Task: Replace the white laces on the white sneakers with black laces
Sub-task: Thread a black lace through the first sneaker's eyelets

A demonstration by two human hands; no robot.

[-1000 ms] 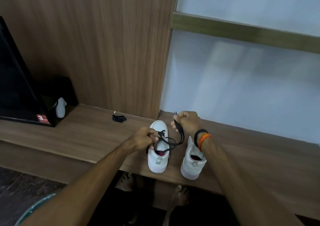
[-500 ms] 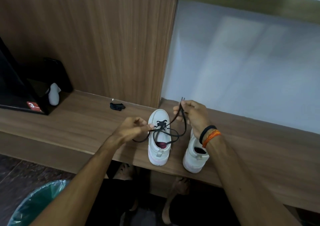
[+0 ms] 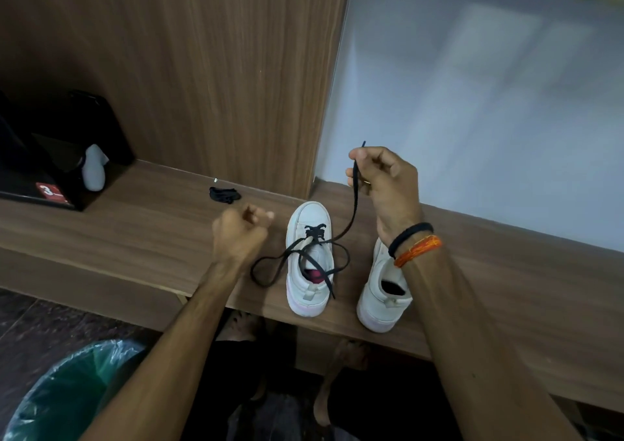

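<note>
Two white sneakers stand toe-away on the wooden shelf (image 3: pixel 135 231). The left sneaker (image 3: pixel 309 297) has a black lace (image 3: pixel 351 214) threaded through its front eyelets. My right hand (image 3: pixel 385 184) pinches one end of that lace and holds it up taut above the shoe. The other part of the lace droops in a loose loop (image 3: pixel 260 272) on the shelf left of the shoe. My left hand (image 3: pixel 241 234) hovers left of the shoe with its fingers curled, and no lace shows in it. The right sneaker (image 3: pixel 378 305) has no lace and sits below my right wrist.
A bundled black lace (image 3: pixel 224 194) lies on the shelf behind my left hand. A black box (image 3: pixel 50 170) and a white bottle (image 3: pixel 94 170) stand at the far left. A green-lined bin (image 3: pixel 67 393) sits on the floor. Bare feet (image 3: pixel 344 356) show under the shelf.
My right hand has pulled the lace end higher, drawing it taut. My left hand has let go of the lace and moved left; the loose loop has dropped onto the shelf.
</note>
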